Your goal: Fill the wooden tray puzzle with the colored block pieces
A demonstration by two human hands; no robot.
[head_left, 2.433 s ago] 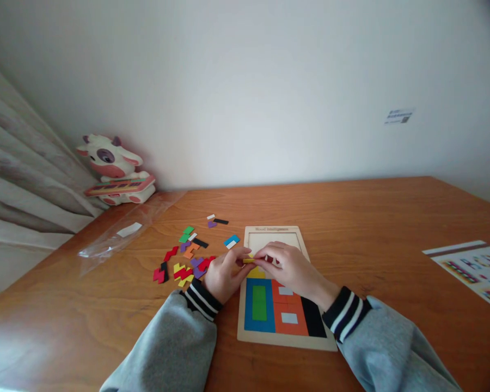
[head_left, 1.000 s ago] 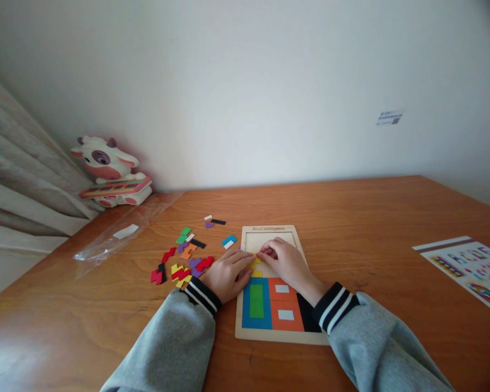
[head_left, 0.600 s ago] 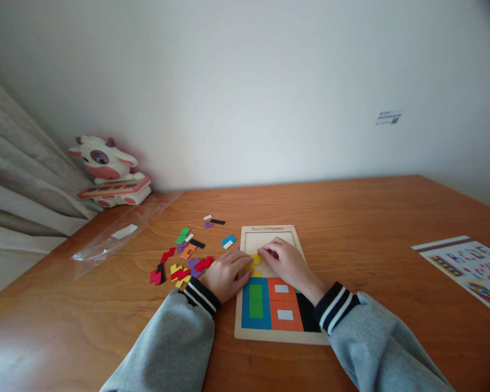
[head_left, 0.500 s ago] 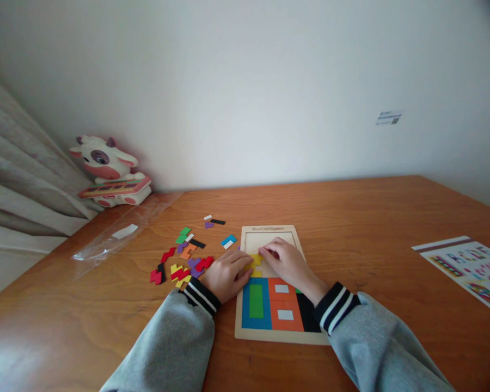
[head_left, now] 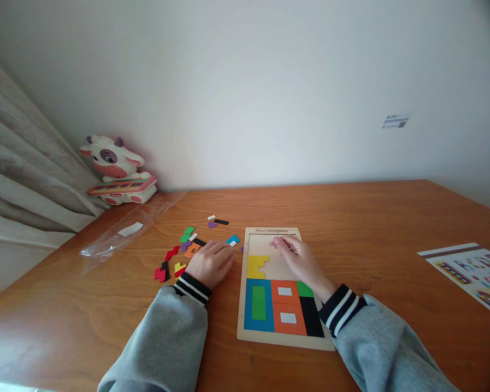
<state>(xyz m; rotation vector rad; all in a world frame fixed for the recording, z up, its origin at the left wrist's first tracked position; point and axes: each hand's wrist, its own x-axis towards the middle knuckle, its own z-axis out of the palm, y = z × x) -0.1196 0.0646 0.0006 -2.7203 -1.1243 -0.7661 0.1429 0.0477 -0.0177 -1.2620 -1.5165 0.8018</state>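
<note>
My left hand (head_left: 211,263) is over the right part of a scatter of loose coloured puzzle pieces, palm down with its fingers stretched forward. It hides some of the pieces, and no piece shows in its fingers. My right hand (head_left: 296,257) hovers over the bare upper part of a wooden puzzle board (head_left: 286,344). Its fingers are curled in against the thumb, with nothing showing between them. On the board, a yellow block (head_left: 256,267) with a notched right edge sits above blue, green, orange, white and black pieces. Red pieces (head_left: 161,274) and an orange piece (head_left: 191,250) lie left of my left hand.
A cow-shaped toy with a keyboard (head_left: 120,173) stands at the back left by the curtain. In front of it lies a clear plastic bag (head_left: 106,245). A printed sheet (head_left: 471,277) rests on the table's right side. More pieces lie farther back, including a black strip (head_left: 221,222).
My left hand has moved left, off the yellow pieces on the board, to the loose pieces. My right hand has lifted away slightly to the right. The view has shifted a little.
</note>
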